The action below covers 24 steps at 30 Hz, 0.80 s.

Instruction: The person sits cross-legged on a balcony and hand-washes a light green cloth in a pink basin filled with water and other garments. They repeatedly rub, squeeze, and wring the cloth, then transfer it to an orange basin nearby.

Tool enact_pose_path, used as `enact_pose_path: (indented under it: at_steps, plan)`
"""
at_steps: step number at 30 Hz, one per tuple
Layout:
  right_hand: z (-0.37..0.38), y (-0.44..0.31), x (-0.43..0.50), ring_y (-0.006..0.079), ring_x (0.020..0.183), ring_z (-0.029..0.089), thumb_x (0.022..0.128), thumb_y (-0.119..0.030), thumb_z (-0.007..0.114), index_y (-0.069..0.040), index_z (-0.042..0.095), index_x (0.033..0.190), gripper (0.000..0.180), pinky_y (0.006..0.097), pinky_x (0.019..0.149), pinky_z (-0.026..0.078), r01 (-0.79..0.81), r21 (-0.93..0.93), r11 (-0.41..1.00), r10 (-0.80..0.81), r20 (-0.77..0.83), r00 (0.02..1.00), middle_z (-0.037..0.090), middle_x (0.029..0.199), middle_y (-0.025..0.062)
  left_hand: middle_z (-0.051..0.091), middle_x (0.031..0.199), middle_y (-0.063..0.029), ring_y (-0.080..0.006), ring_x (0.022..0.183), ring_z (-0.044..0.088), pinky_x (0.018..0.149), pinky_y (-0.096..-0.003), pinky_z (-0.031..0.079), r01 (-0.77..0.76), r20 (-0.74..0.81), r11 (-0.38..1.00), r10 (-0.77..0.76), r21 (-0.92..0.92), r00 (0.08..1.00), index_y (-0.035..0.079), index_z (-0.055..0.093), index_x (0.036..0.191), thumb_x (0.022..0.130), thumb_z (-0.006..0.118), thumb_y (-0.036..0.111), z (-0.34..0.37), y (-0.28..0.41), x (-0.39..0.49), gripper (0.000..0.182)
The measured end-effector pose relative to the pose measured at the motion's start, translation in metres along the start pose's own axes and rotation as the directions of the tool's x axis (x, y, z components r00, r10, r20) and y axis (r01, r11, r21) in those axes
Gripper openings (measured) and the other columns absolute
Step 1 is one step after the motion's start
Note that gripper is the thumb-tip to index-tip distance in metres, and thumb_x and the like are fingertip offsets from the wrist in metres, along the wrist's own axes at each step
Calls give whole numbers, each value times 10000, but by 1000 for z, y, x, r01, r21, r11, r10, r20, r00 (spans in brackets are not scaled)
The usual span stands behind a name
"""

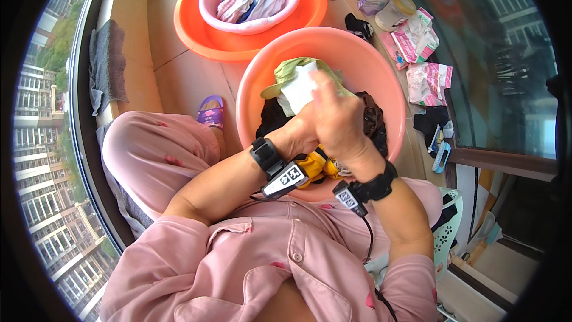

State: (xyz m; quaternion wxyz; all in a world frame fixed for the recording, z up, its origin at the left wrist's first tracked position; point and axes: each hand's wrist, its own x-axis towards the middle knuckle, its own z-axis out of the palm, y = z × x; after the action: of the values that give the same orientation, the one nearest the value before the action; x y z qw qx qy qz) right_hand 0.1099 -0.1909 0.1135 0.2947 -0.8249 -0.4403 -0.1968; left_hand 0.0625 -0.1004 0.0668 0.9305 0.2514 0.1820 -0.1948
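Note:
My left hand (301, 127) and my right hand (337, 120) meet over a large peach plastic basin (250, 98), the right one blurred and lying over the left. Just beyond them is a white cloth (298, 89) on a light green garment (308, 63); the fingers are partly hidden, so I cannot tell whether either hand grips it. Dark clothes (272, 118) lie in the basin around the hands. A yellow cloth (315, 165) shows below my wrists, near the basin's close edge.
Behind stands an orange basin (192, 31) holding a pink basin (205, 11) with clothes. A bottle, a jar (395, 13), plastic packets (429, 82) and a blue scrubbing brush (441, 157) line the right ledge. A mint-green perforated basket (447, 232) is at lower right, a window ledge (134, 53) at left.

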Motion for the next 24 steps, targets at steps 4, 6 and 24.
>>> enact_pose_path:
  at_steps: [4,6,24]
  plan:
    - [-4,5,2,398,686,669,962,-147,539,-50,583,1183,245,475,601,511,-538,11,843,535,-113,837,657,729,190,648,848,-25,-122,712,611,526,-293,516,59,5,918,-66,391,998,27,650,1007,1029,446,292,-7,-1,-3,335]
    - [-3,5,0,401,830,681,951,-81,536,-35,575,1217,272,456,697,527,-468,66,881,469,-9,883,667,862,220,647,843,-22,-120,712,608,533,-289,512,21,76,931,-52,364,996,35,654,994,1025,458,295,-12,2,-4,327]
    - [-4,2,11,355,573,643,934,-86,562,-30,599,1174,250,434,545,500,-254,-74,964,251,-49,967,608,622,166,671,963,-44,-138,771,661,576,-287,552,-3,16,904,-4,428,1000,47,612,1163,1014,492,299,0,14,-6,316]
